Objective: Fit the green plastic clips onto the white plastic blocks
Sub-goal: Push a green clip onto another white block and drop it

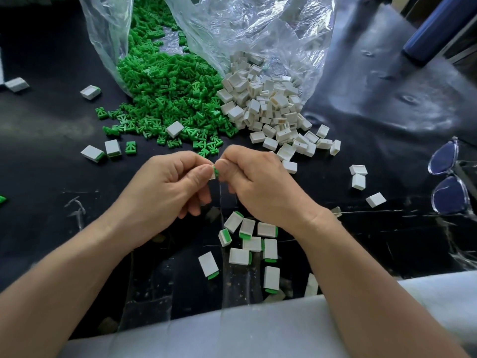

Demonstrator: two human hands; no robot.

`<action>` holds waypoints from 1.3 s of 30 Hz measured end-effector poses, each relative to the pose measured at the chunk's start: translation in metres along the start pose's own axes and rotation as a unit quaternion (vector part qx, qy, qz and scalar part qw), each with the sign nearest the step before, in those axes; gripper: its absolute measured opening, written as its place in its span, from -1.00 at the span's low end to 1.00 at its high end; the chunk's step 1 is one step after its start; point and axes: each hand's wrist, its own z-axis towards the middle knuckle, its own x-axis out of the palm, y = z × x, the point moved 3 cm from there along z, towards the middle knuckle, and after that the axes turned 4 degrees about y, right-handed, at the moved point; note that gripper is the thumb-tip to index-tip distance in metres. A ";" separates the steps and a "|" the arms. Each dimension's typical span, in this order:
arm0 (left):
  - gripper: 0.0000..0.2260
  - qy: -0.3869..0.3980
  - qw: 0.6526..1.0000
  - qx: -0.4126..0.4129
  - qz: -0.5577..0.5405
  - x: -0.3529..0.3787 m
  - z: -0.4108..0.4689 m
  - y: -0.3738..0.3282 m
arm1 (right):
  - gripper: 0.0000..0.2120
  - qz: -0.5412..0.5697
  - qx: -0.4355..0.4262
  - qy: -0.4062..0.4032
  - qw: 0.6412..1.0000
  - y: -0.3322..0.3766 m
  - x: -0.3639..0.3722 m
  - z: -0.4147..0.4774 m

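Your hands meet thumb-to-thumb over the table [51, 177], left hand [167, 184] pinching a white block [212, 176] and right hand [258, 184] pinching the green clip [216, 172] against its right side, so the seating push likely runs sideways, right toward left.

Setting: small hand-assembly workshop, piecework station. Scuffed black bench [51, 171] carries clear plastic bags [258, 27] spilling bulk green clips [167, 83] and white blocks [265, 104]. Assembled pieces [251, 244] lie loose near the front edge.
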 end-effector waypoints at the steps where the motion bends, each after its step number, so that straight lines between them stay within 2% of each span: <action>1: -0.85 -0.005 1.000 0.007 0.013 0.000 0.000 0.001 | -0.79 -0.004 0.000 0.001 1.000 0.000 0.001 0.000; 3: -0.84 -0.030 0.999 0.010 -0.004 0.002 -0.001 0.002 | -0.79 -0.007 0.003 -0.016 1.000 0.001 0.004 0.000; 6: -0.84 -0.077 0.993 0.002 -0.085 0.007 -0.002 0.002 | -0.69 0.022 0.023 -0.071 0.997 0.005 0.011 0.000; 9: -0.83 -0.093 0.986 -0.007 -0.140 0.008 -0.004 0.002 | -0.63 0.036 0.035 -0.100 0.994 0.007 0.014 0.001; 11: -0.83 -0.077 0.990 -0.009 -0.119 0.006 -0.004 0.003 | -0.69 0.018 0.023 -0.078 0.997 0.007 0.012 0.000; 14: -0.84 -0.034 0.999 0.006 -0.032 0.002 -0.003 0.002 | -0.79 -0.039 -0.021 -0.025 0.999 0.006 0.007 -0.001; 17: -0.84 -0.005 0.999 0.027 0.024 -0.002 -0.005 0.000 | -0.81 -0.093 -0.062 0.010 0.994 0.006 0.003 -0.002; 20: -0.87 0.009 0.999 0.046 0.026 -0.002 -0.007 -0.004 | -0.81 -0.087 -0.081 0.009 0.993 0.004 0.001 -0.003; 24: -0.83 -0.009 0.995 0.063 -0.072 -0.002 -0.002 -0.008 | -0.73 0.058 -0.064 -0.073 0.994 -0.001 -0.004 -0.002; 27: -0.88 -0.041 0.989 0.071 -0.124 -0.003 -0.001 -0.007 | -0.56 0.226 0.003 -0.078 0.971 -0.007 -0.005 0.002; 30: -0.90 -0.058 0.985 0.097 -0.133 -0.003 -0.001 -0.008 | -0.49 0.356 0.073 -0.007 0.931 -0.011 -0.003 0.004; 33: -0.89 -0.039 0.980 0.099 -0.169 -0.001 -0.001 -0.009 | -0.50 0.443 0.078 0.102 0.887 -0.003 0.010 0.004; 35: -0.89 -0.029 0.978 0.095 -0.183 0.001 -0.002 -0.010 | -0.53 0.496 0.080 0.143 0.853 0.004 0.017 0.004; 39: -0.89 -0.011 0.976 0.112 -0.187 0.003 -0.003 -0.013 | -0.49 0.505 0.096 0.160 0.843 0.006 0.018 0.003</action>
